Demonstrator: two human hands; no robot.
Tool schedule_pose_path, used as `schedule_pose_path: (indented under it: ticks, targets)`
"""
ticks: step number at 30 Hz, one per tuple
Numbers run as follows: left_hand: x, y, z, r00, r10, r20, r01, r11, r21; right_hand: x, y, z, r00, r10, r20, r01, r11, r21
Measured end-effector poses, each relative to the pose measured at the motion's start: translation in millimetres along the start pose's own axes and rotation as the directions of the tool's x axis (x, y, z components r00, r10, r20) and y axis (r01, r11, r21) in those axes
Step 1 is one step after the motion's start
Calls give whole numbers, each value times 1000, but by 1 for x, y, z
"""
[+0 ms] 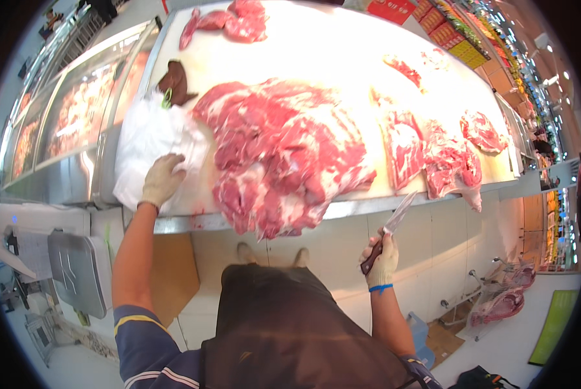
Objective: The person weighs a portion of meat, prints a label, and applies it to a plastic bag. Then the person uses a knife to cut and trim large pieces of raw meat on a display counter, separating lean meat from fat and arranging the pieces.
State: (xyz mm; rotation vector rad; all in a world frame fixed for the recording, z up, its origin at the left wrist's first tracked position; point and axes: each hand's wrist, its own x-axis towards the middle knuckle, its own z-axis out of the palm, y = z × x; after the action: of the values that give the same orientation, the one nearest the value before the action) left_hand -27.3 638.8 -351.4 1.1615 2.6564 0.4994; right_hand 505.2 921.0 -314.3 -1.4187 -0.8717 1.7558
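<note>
My left hand (163, 181), in a cream knit glove, rests with bent fingers on white plastic bags (147, 141) at the cutting table's left end. A green tie and a dark brown piece (173, 80) lie just beyond the bags. In my right hand (383, 257), also gloved, with a blue band at the wrist, is a knife (399, 214) with a dark handle; its blade points up and away, near the table's front edge. Between the hands a large slab of raw meat (285, 155) lies on the white table, its near end hanging over the edge.
More raw meat cuts (404, 150) lie on the right, with red pieces (227, 22) at the far left. A glass display case (76, 107) adjoins the table's left. A scale-like metal plate (79, 272) stands at lower left. A wire cart (499, 301) holding meat is at right.
</note>
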Motion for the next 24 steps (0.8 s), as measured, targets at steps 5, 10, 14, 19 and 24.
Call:
schedule_pose_path:
  ticks: [5, 10, 14, 19, 24]
  targets:
    - [-15, 47, -12, 970, -162, -179, 138, 981, -139, 35, -22, -42, 1000, -3, 1, 3, 1000, 18]
    - [-17, 120, 2, 904, -250, -346, 100, 912, -397, 93, -60, -105, 999, 14, 49, -15, 1000, 23]
    - [1, 208, 42, 894, -245, -375, -56, 769, -637, 126, -100, -154, 999, -24, 29, 23, 999, 30]
    - [12, 315, 86, 946, -152, -285, -171, 514, -841, 146, -132, -185, 999, -30, 29, 31, 1000, -8]
    - [44, 401, 114, 971, 104, -216, -236, 572, -786, 173, -140, -186, 998, -56, 9, 56, 998, -33]
